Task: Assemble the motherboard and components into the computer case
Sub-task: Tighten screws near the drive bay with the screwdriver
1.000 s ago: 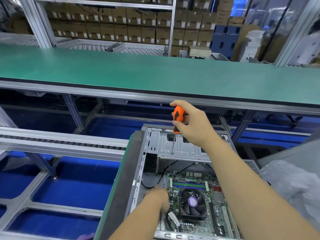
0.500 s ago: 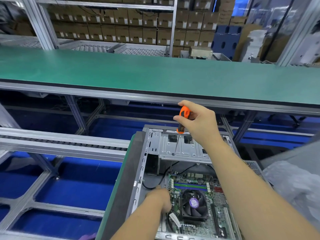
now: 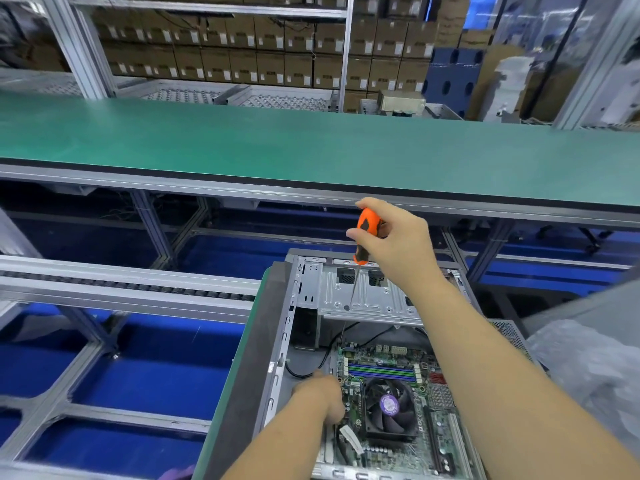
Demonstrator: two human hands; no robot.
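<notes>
Right hand (image 3: 398, 244) grips orange screwdriver (image 3: 366, 235) w/ tip near drive cage (image 3: 363, 296); left hand (image 3: 320, 396), grasp unclear, steadies motherboard (image 3: 391, 403) — keep shaft vertical, pressure light.

a long green table (image 3: 311, 147) runs across the scene on a grey metal frame. behind it, metal shelving (image 3: 343, 46) holds rows of brown cardboard boxes (image 3: 242, 39), with dark blue crates (image 3: 453, 77) to the right. a roller conveyor rail (image 3: 131, 285) crosses the left side above a blue floor (image 3: 156, 372). crinkled clear plastic wrap (image 3: 595, 368) lies at the right edge.
</notes>
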